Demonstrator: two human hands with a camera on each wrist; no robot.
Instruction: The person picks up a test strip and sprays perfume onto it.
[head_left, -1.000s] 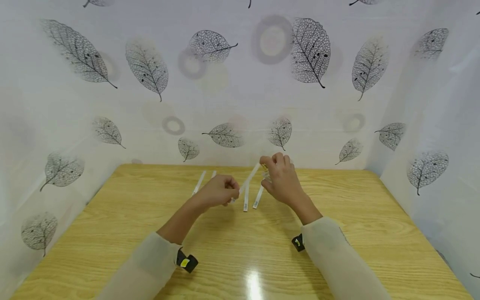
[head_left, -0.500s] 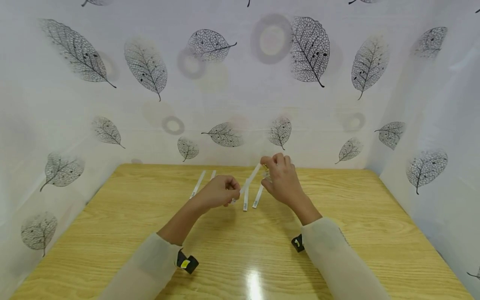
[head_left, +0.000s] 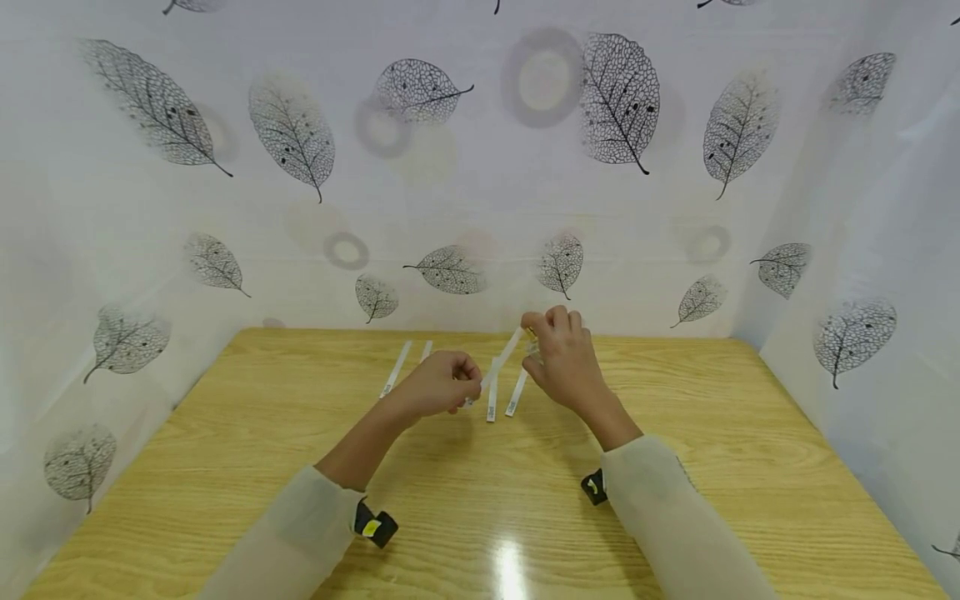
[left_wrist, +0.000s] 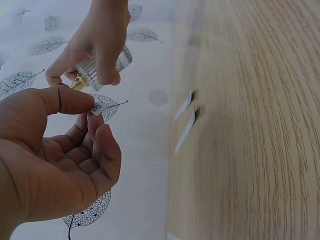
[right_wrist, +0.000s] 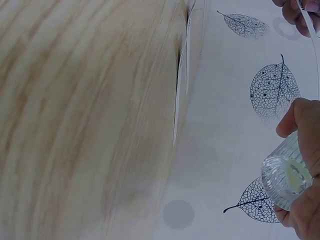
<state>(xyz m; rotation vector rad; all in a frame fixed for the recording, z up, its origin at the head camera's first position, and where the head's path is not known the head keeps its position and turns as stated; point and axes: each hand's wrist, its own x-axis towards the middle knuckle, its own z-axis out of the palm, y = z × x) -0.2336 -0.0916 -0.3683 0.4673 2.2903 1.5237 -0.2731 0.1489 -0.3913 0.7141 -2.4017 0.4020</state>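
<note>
Left hand [head_left: 438, 385] pinches a thin white paper strip [head_left: 501, 360] by its end; it looks flimsy. Right hand [head_left: 564, 360] grips a small ribbed clear glass bottle [right_wrist: 289, 176], likely slippery and fragile.

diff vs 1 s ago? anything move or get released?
Nothing visibly changed. The left hand still pinches one end of the white paper strip, the right hand still grips the small glass bottle at its other end, above the table.

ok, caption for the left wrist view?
Left hand pinches a paper strip near the small glass bottle gripped by the right hand.
</note>
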